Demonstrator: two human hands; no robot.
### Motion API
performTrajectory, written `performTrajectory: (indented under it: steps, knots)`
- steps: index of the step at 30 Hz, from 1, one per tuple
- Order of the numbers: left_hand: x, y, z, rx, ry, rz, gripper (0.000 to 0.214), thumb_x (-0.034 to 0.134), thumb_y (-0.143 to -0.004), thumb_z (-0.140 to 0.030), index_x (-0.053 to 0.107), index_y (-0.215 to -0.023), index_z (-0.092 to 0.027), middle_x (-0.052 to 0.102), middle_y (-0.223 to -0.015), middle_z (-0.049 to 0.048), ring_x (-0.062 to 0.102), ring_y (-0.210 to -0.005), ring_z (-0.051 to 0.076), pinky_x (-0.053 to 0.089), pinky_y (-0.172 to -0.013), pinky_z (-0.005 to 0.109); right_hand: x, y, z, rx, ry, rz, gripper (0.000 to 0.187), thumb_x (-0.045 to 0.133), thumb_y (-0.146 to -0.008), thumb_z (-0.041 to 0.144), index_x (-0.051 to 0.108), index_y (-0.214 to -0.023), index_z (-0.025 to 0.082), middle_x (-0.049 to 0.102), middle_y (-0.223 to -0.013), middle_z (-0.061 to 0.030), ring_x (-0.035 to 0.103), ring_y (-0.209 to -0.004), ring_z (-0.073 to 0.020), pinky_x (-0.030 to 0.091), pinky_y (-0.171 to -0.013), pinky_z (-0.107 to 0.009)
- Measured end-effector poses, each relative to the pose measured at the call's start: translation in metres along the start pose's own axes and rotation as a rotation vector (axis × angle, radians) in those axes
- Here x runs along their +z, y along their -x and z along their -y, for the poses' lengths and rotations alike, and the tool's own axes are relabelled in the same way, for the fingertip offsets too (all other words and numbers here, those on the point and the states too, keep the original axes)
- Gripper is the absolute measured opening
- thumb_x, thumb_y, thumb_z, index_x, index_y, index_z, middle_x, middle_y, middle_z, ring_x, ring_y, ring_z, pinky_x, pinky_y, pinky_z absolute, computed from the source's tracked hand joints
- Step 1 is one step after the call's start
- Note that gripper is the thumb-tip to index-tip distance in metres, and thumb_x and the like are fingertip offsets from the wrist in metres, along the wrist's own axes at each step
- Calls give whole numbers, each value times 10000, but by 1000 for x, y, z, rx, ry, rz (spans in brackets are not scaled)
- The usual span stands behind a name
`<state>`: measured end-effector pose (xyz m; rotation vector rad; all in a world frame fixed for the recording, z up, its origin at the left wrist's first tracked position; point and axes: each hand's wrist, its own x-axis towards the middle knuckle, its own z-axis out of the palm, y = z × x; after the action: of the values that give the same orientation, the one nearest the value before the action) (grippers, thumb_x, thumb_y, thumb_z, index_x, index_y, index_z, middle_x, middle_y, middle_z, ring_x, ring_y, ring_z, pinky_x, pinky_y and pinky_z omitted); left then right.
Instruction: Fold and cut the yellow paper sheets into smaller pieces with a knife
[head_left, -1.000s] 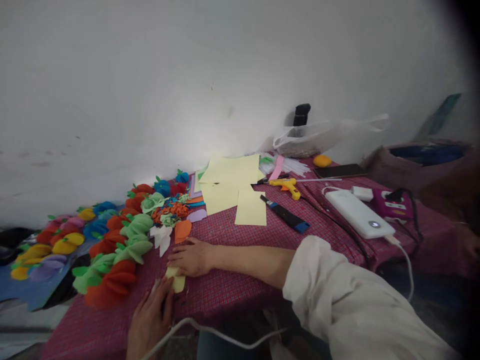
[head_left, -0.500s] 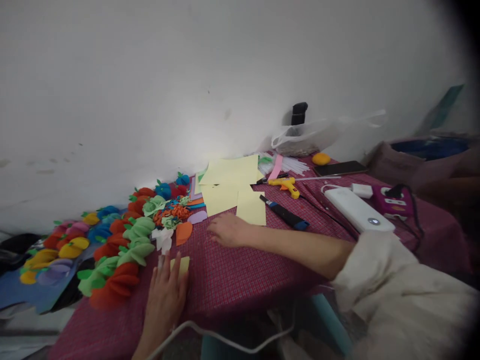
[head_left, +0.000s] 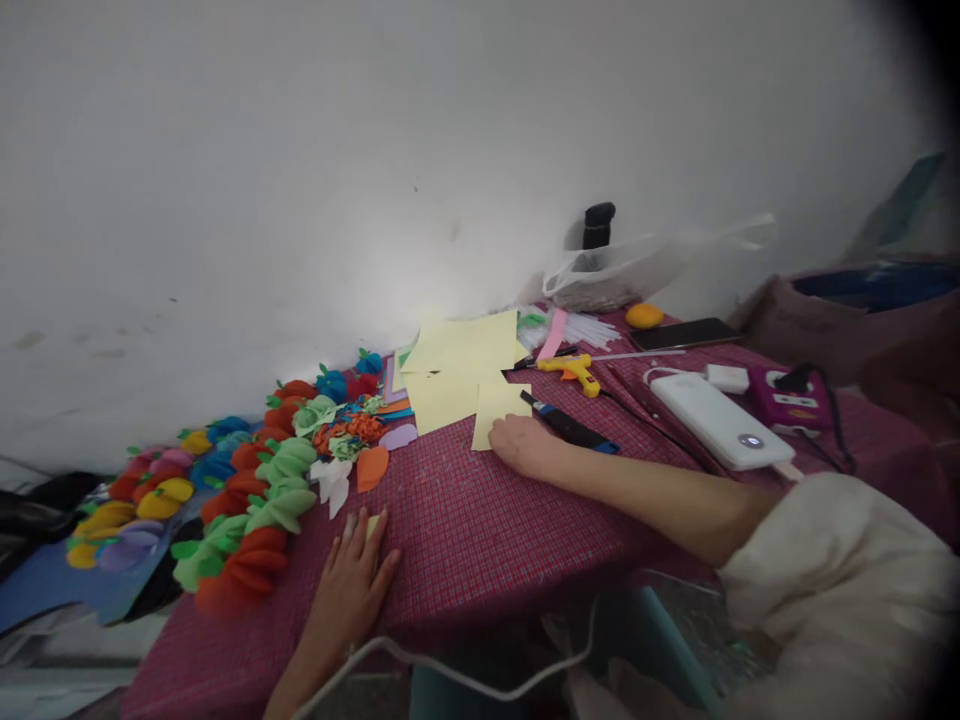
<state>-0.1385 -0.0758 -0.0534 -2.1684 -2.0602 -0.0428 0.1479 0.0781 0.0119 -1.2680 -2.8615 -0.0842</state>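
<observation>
Under the curled fingers of the right hand [head_left: 525, 446], pale yellow rectangular paper sheet [head_left: 496, 405], long axis running away from both hands.
Well apart from the left hand [head_left: 354, 575], beyond and to its right; near right corner covered, pinch or mere touch impossible to tell. Beneath the flat, spread left fingers, small pale yellow paper piece [head_left: 373, 524], mostly hidden, outline unreadable.

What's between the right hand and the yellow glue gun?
A black-and-blue tool lies between the right hand and glue gun, seen in the head view.
</observation>
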Motion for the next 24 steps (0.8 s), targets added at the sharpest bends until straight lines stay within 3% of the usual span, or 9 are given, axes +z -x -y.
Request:
performTrajectory:
  steps: [3,6,10,14,24]
  knots:
    - [-7,0,-5,-83,-11,-67,494,319,-879,-369,351,-1335,-181,267,-1424,137,206,-1315,270,232,-1015,492,-8,4,3,18,-4,2,329,318,-839,58,634,-926,78,636,-924,-165,597,-876,-243,475,-685,-333]
    - [-22,7,-7,-148,-6,-98,572,401,-837,-397,302,-1358,-183,239,-1436,132,194,-1314,302,234,-1009,510,-12,11,2,15,-3,27,305,351,-829,59,644,-913,67,646,-915,-169,604,-881,-245,475,-702,-328]
    - [-43,20,2,-107,66,41,629,436,-810,-391,277,-1366,-144,261,-1423,149,298,-1275,295,325,-986,441,-13,18,-1,12,13,49,308,350,-835,55,646,-917,44,647,-918,-192,608,-890,-255,466,-735,-345]
    - [-55,24,16,-20,64,61,609,478,-784,-313,321,-1348,-145,300,-1410,133,368,-1240,267,342,-992,392,-16,19,0,-16,20,80,297,366,-827,42,653,-903,45,656,-905,-184,615,-880,-255,464,-735,-352]
    - [-56,13,22,95,-67,70,445,505,-790,-237,494,-1234,-220,511,-1267,91,473,-1152,257,400,-916,389,-17,17,3,-6,39,62,296,357,-828,39,642,-908,45,652,-892,-190,616,-864,-253,453,-716,-349]
